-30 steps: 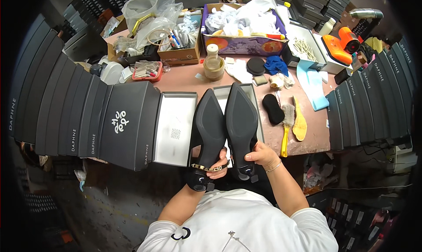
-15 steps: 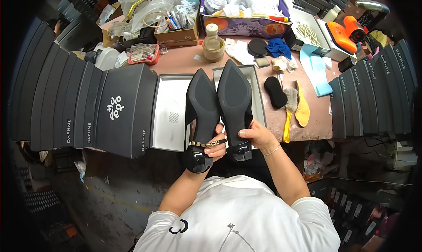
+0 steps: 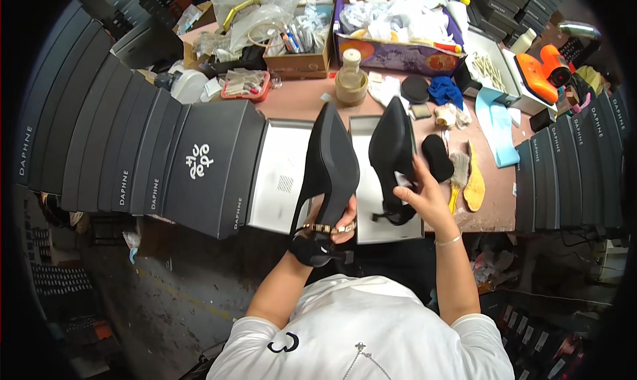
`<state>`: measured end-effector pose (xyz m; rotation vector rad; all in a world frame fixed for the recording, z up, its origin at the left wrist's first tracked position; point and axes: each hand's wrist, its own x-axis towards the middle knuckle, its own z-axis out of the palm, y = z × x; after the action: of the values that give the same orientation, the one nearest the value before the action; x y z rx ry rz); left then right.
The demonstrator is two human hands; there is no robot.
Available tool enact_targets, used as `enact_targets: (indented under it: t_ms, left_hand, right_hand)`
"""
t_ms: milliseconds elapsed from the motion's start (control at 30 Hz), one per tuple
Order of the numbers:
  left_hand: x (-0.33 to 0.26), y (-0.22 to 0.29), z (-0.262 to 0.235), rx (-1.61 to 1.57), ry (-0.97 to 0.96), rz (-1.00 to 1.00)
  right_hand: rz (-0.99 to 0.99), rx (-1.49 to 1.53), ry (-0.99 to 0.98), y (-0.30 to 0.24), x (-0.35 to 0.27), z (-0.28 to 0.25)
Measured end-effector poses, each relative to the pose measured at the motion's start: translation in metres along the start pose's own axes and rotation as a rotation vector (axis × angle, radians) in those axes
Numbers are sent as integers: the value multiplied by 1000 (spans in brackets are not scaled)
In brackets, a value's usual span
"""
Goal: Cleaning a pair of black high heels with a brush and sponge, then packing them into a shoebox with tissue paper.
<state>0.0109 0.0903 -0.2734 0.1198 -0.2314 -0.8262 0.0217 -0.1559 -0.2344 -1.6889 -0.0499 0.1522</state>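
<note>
From the head camera, the left hand [image 3: 335,219] grips a black pointed high-heeled shoe [image 3: 330,171] by its heel end, toe pointing away over the open shoe box [image 3: 282,174]. The right hand [image 3: 424,195] clasps the second black shoe [image 3: 391,148] above the box lid [image 3: 371,211]. Just right lie a black pad [image 3: 438,158], a brush [image 3: 458,174] and a yellow insole [image 3: 475,184]. Stacked dark shoe boxes [image 3: 133,154] wall the left side, more [image 3: 570,174] the right; a tape roll [image 3: 350,87] and cluttered cartons crowd the far edge.
</note>
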Motion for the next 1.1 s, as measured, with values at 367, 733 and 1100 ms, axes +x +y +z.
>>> enact_targets:
  t_ms: [367, 733, 1100]
  left_hand:
    - [-19, 3, 69, 608, 500, -194]
    - [22, -10, 66, 393, 322, -247]
    - [-2, -31, 41, 328, 285, -310]
  right_hand:
    - [74, 869, -35, -13, 0, 71]
    - [-19, -347, 252, 18, -29, -47]
    - [3, -873, 631, 123, -45, -147]
